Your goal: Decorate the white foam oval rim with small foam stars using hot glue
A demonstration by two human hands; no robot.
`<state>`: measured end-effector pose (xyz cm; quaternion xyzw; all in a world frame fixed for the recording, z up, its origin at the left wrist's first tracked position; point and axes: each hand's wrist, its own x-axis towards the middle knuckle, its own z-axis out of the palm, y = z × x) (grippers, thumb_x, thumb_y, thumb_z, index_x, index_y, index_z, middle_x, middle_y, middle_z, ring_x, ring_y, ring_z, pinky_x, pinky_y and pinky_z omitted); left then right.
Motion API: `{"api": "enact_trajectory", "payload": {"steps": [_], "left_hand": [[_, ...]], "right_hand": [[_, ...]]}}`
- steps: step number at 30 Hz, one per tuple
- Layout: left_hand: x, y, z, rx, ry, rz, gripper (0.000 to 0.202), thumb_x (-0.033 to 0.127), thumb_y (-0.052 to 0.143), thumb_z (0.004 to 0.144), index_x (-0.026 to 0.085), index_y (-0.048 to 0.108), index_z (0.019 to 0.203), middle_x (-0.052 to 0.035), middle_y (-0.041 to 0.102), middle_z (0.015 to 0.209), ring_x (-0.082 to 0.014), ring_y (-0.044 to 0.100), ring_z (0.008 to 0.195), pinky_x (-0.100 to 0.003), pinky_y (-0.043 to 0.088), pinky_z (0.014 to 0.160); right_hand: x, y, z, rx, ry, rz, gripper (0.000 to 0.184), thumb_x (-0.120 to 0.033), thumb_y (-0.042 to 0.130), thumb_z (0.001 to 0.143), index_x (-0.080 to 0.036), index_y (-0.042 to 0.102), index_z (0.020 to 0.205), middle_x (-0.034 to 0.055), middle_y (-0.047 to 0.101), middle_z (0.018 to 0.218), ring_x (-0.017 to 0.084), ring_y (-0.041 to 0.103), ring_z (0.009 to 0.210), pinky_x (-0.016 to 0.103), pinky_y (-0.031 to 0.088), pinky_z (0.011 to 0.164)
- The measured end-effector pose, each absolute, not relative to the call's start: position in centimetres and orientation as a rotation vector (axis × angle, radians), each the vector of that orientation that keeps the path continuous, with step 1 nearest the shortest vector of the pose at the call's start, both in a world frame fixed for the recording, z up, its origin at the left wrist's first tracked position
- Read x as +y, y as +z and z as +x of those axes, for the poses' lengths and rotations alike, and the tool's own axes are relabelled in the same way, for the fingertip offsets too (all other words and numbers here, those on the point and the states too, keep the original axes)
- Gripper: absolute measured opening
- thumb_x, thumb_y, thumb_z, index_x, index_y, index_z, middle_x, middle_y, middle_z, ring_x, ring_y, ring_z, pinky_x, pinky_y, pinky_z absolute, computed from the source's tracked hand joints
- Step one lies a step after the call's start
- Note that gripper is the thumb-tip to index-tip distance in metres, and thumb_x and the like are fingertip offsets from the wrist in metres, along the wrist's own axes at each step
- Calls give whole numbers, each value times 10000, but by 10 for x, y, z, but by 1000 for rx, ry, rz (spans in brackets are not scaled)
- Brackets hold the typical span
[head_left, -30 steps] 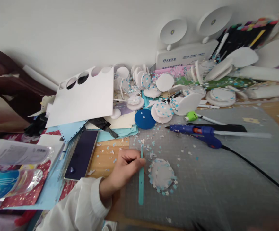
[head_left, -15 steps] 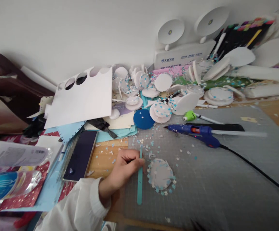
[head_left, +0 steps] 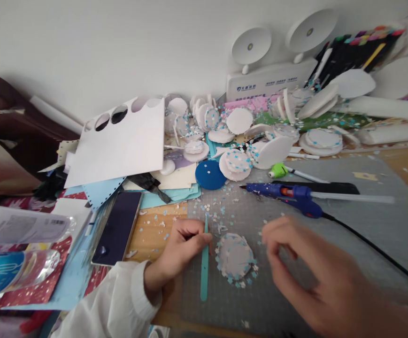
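Note:
My left hand (head_left: 186, 244) pinches a pair of teal tweezers (head_left: 204, 272) between thumb and fingers, its tips pointing away from me, over the left edge of the grey cutting mat (head_left: 330, 225). Just right of the tweezers lies a round white disc (head_left: 234, 256), its rim ringed with small blue and white star-shaped pieces. My right hand (head_left: 312, 267) hovers to the right of this disc, apart from it. Its thumb and forefinger curve toward each other, but motion blurs them, and I see nothing held between them.
A blue glue gun (head_left: 284, 192) with its cord lies across the mat's back. Behind it are several decorated white discs (head_left: 239, 159) and a blue disc (head_left: 210, 174). At left are a phone (head_left: 117, 228), a white board with holes (head_left: 119, 145) and a plastic bottle (head_left: 17, 267).
My right hand has come into view from the lower right, toward the disc. My left hand and the tweezers have stayed in place.

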<state>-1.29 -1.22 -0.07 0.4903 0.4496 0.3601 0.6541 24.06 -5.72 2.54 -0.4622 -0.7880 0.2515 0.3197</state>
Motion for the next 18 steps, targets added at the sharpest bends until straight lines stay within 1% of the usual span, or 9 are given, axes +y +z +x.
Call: {"api": "enact_trajectory", "payload": {"steps": [1,2,6,9,12,15,18], "left_hand": [[-12,0,-13,1013,813,1114,452,469,663,766,135,543,485,12,462,471,-84,379,459,-218,266,442],[-12,0,-12,1007,813,1117,452,468,660,768,134,545,485,8,473,472,-85,385,462,-217,272,446],[-12,0,-13,1002,803,1120,443,463,647,786,132,562,504,6,482,480,-84,379,464,-220,267,448],[-13,-1,-13,1012,780,1118,455,484,645,782,136,553,504,13,461,482,-83,364,458,-227,253,445],[-12,-2,-13,1032,794,1122,502,504,659,758,151,474,454,33,383,454,-75,316,447,-237,210,443],[-12,-1,-12,1042,800,1148,540,507,658,753,165,393,431,46,316,449,-71,278,449,-250,181,453],[-12,4,-10,1055,754,1202,540,502,634,769,170,364,439,48,287,463,-72,262,459,-258,175,464]], "right_hand": [[-45,31,231,-2134,693,-1233,74,-138,514,850,-211,499,856,-8,571,754,130,569,667,267,487,601],[-37,33,224,-2160,708,-1263,92,-137,512,838,-222,480,854,-20,561,730,125,559,631,253,464,557],[-29,27,212,-2175,896,-1395,124,-118,493,838,-239,473,857,-36,601,723,121,587,613,243,464,558],[-30,22,212,-2132,927,-1387,154,-85,459,834,-239,475,833,-46,599,688,106,577,572,222,454,538],[-26,24,215,-2115,800,-1391,123,-121,451,860,-238,479,840,-47,588,673,105,579,564,221,454,545],[-26,26,224,-2142,556,-1393,61,-194,464,891,-238,489,857,-29,591,701,126,598,602,241,458,573],[-33,24,242,-2161,376,-1454,58,-260,487,900,-250,486,843,-28,580,687,138,596,589,249,454,558]]}}
